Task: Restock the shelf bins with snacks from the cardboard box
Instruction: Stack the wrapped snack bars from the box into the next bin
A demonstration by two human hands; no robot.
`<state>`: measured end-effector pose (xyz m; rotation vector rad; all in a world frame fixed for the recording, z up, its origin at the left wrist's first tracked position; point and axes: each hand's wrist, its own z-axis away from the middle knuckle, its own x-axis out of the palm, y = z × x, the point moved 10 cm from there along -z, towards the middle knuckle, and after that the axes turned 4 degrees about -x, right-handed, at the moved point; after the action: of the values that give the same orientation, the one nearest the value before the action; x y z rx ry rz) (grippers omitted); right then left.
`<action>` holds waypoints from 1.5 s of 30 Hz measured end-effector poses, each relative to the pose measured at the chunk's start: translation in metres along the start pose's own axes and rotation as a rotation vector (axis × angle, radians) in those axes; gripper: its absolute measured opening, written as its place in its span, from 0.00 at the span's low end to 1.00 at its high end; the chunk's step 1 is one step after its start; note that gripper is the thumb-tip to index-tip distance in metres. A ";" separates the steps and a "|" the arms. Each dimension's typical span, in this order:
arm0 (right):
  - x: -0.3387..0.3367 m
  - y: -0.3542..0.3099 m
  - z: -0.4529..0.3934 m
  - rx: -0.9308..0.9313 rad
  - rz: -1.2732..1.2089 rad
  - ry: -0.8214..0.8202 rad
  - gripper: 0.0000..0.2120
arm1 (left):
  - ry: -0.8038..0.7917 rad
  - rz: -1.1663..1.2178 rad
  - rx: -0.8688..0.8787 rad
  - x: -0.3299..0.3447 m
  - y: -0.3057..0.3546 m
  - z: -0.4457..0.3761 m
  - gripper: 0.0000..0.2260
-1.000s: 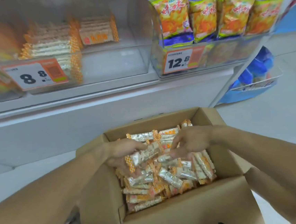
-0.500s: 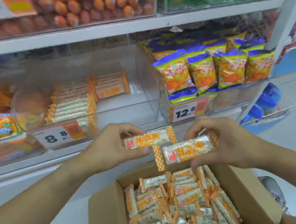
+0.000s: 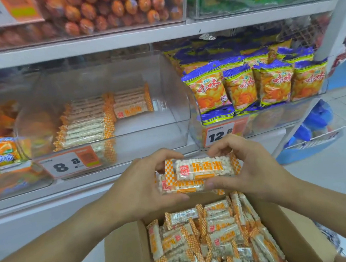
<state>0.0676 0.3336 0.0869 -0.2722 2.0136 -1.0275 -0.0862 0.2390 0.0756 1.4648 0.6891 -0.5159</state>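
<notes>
price tag (image 3: 70, 163) on clear bin reads "8.8", price tag (image 3: 223, 134) on neighbouring bin "12.8", held snack packet (image 3: 201, 167) printed "乐香米", chip bags (image 3: 208, 89) "咪咪"

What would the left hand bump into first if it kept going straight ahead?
Probably the clear bin marked 8.8. The left hand, holding the packets with the right hand, points up and forward at its front wall. Depth is hard to judge.

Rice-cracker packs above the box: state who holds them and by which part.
Both hands hold two stacked rice-cracker packs: left hand grips the left ends, right hand the right ends.
</notes>
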 end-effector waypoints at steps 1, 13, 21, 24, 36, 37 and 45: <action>0.003 0.000 0.000 -0.003 0.006 0.003 0.23 | 0.014 -0.014 0.016 -0.003 0.002 0.001 0.29; 0.048 0.005 0.000 0.237 -0.469 -0.195 0.11 | 0.023 0.065 -0.069 -0.010 -0.011 0.003 0.21; 0.039 0.009 -0.004 0.251 -0.458 -0.122 0.15 | -0.109 0.380 -0.219 -0.010 -0.029 0.008 0.18; 0.035 0.001 -0.006 0.207 -0.364 -0.095 0.14 | -0.086 0.359 -0.297 -0.019 -0.041 0.009 0.17; 0.055 -0.097 -0.072 -0.040 0.349 -0.292 0.25 | 0.404 0.282 0.074 -0.118 -0.012 0.032 0.21; 0.051 -0.105 -0.085 -0.071 0.382 -0.252 0.25 | 0.478 0.240 0.079 -0.130 -0.015 0.036 0.23; 0.078 -0.061 -0.202 0.028 0.627 -0.309 0.26 | 0.634 -0.159 -0.047 -0.154 -0.087 0.027 0.14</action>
<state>-0.1454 0.3683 0.1506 0.2021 1.6374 -0.5716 -0.2532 0.1931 0.1203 1.5415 1.3145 -0.1404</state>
